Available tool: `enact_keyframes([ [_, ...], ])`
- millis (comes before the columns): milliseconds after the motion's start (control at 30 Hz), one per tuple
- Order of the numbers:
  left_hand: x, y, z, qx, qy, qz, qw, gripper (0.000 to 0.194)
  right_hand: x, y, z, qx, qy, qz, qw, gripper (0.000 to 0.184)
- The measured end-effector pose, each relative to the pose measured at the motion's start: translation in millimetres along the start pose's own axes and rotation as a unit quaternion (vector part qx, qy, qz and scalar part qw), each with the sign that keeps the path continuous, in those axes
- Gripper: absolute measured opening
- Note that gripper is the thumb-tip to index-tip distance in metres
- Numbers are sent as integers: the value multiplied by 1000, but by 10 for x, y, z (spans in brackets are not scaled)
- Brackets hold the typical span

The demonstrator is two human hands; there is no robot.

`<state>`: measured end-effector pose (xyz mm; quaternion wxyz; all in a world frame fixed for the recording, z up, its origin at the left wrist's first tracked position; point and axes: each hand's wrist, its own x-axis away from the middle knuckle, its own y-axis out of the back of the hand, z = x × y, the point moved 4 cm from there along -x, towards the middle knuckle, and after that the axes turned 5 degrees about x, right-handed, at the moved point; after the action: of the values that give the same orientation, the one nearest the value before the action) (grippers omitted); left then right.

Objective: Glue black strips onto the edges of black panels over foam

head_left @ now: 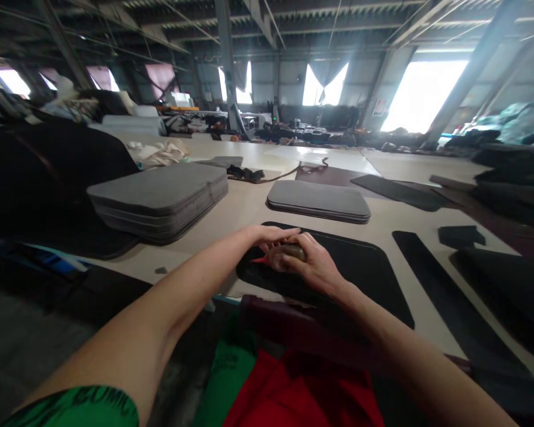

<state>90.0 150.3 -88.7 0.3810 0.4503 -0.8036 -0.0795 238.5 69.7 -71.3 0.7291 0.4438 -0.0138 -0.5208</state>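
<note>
The right hand (315,264) had its grip curled around a rounded brown object (288,256), thumb on the near side and fingers over the top. The left hand (273,236) reached in at the object's left side, fingers stretched toward the right hand; how far its grip was closed could not be told. A small red piece (261,260) showed just below the left hand.

The brown object was over the left part of a black panel (360,261), which lay flat along the near edge of the counter (196,252). Beyond the panel sat a low grey stack (318,198). A taller grey stack (160,193) stood to the left, near the counter's near edge, beside a large black heap (48,172). Right of the panel, a long dark strip (445,290) slanted toward the near edge, with a small dark piece (461,236) beyond it.
</note>
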Motion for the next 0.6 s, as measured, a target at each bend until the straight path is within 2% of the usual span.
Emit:
enact_keyframes([
  [67, 25, 33, -12, 18, 4, -12, 1000, 83, 136, 115, -167, -79, -101, -32, 991, 26],
  [100, 46, 64, -30, 28, -2, -20, 999, 85, 221, 183, -262, -140, -153, -51, 977, 30],
  [167, 112, 158, -71, 49, -35, -47, 997, 83, 397, 337, -456, -271, -231, -98, 929, 38],
  [233, 211, 285, -64, 71, -83, -98, 989, 80, 559, 525, -665, -370, -277, -160, 872, 38],
  [300, 328, 412, 64, 87, -122, -174, 973, 83, 697, 741, -907, -428, -314, -221, 818, 33],
  [367, 432, 486, 336, 94, -137, -226, 960, 85, 800, 995, -1169, -459, -325, -282, 777, 28],
  [400, 476, 513, 521, 96, -131, -254, 953, 83, 838, 1135, -1303, -463, -320, -311, 766, 27],
  [433, 531, 554, 729, 111, -120, -309, 937, 80, 866, 1284, -1435, -453, -310, -339, 764, 26],
  [567, 699, 602, 1428, 124, -67, -381, 914, 59, 863, 1827, -1915, -346, -261, -424, 795, 31],
  [600, 725, 594, 1532, 81, -25, -368, 926, 57, 823, 1921, -2018, -319, -251, -432, 805, 32],
])
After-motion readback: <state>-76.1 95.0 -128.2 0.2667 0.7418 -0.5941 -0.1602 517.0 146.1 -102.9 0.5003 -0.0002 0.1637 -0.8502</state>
